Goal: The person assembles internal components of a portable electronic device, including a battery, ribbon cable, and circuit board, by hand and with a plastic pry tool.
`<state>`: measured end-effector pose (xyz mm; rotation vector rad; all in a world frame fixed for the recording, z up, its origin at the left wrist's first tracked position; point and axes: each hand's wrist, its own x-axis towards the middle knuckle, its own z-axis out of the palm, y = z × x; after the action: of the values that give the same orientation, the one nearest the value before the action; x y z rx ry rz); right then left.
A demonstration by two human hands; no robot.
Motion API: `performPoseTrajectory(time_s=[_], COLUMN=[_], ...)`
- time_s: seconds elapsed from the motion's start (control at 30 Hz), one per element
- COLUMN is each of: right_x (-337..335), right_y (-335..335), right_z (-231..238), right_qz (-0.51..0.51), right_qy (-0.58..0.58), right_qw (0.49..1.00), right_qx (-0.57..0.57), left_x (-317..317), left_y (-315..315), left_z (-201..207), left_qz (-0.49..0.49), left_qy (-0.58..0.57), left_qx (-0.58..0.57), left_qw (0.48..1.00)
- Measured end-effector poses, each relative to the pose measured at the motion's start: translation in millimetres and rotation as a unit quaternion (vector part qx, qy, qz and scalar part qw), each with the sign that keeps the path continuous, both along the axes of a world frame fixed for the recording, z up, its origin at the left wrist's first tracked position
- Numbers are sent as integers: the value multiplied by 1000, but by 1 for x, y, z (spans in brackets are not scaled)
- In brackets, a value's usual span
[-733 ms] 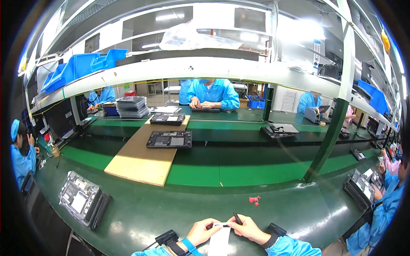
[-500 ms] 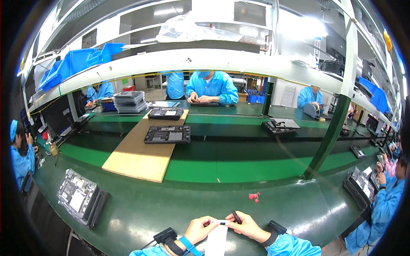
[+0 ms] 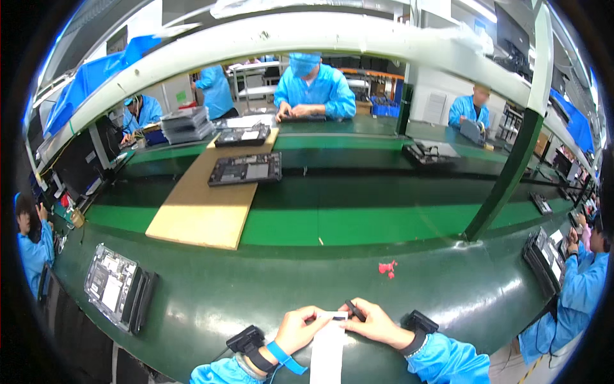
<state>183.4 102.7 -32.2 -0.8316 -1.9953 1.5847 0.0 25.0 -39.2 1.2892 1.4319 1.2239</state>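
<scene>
Close to the front edge of the green table, my left hand [image 3: 298, 330] pinches the top of a long white paper strip [image 3: 327, 358]. My right hand [image 3: 374, 324] meets it at the strip's other top corner. A short black pen-like tool [image 3: 355, 311] sticks up from the right hand's fingers. Between the two sets of fingertips lies a small white piece with a dark band [image 3: 337, 316]; its kind is too small to make out. Both wrists wear black straps with a black box, and a blue band circles the left wrist.
A stack of opened laptop bases [image 3: 115, 288] stands at the left, another stack [image 3: 545, 262] at the right. Red scraps [image 3: 387, 269] lie ahead of my hands. Beyond, a tan board [image 3: 198, 211] bears laptop bases [image 3: 245, 170]. A green post [image 3: 505, 176] rises on the right. Several people in blue work around.
The view has tilted, so the table and laptops sit higher in the picture. My hands keep their grip on the strip and the black tool, nearly in the same pose.
</scene>
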Motion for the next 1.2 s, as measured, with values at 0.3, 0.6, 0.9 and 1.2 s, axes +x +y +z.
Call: performPoseTrajectory(time_s=[0.3,0.6,0.9,1.2], right_x=[-2,0,0,-1], right_y=[0,-3,-1,-5], right_z=[9,6,5,7], right_qz=[-30,0,-5,-11], right_qy=[39,52,29,45], right_qw=[995,997,998,997], right_qx=[-90,-60,-53,-56], left_x=[1,0,-1,-2], left_y=[0,-4,-3,-2], left_z=[6,9,8,10], left_qz=[10,7,14,6], left_qy=[0,35,64,66], left_qx=[21,-5,14,46], left_qw=[1000,999,998,997])
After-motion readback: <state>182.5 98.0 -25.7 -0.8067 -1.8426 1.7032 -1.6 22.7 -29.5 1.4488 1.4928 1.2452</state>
